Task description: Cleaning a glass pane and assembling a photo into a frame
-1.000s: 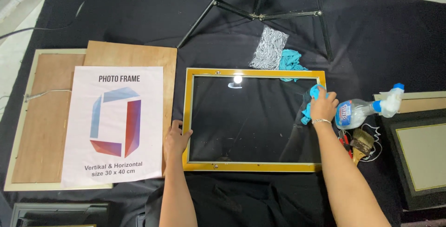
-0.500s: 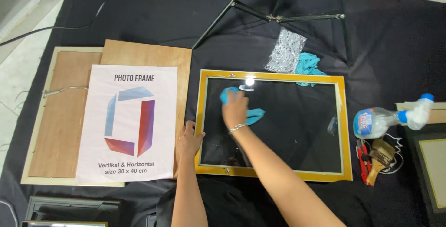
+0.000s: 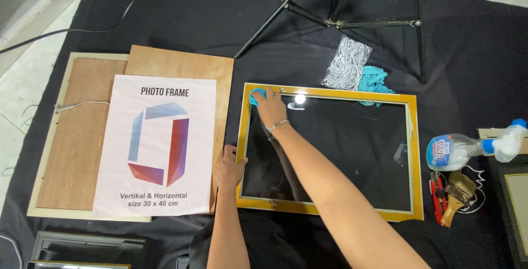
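A gold-edged picture frame (image 3: 416,153) with dark glass lies flat on the black cloth. My right hand (image 3: 270,106) presses a small blue cloth (image 3: 256,95) onto the glass at the frame's far left corner, my arm crossing the pane. My left hand (image 3: 229,165) rests flat on the frame's left edge, fingers spread, holding nothing.
A white printed sheet (image 3: 157,148) lies on wooden backing boards (image 3: 77,131) to the left. A spray bottle (image 3: 467,149), a brush (image 3: 455,188) and red pliers (image 3: 436,192) sit right of the frame. Another blue rag (image 3: 375,80), a silvery bag (image 3: 346,62) and tripod legs (image 3: 352,21) lie beyond.
My right hand has swept the blue cloth from the frame's right edge across the glass to the far left corner. My left hand has stayed on the left edge.
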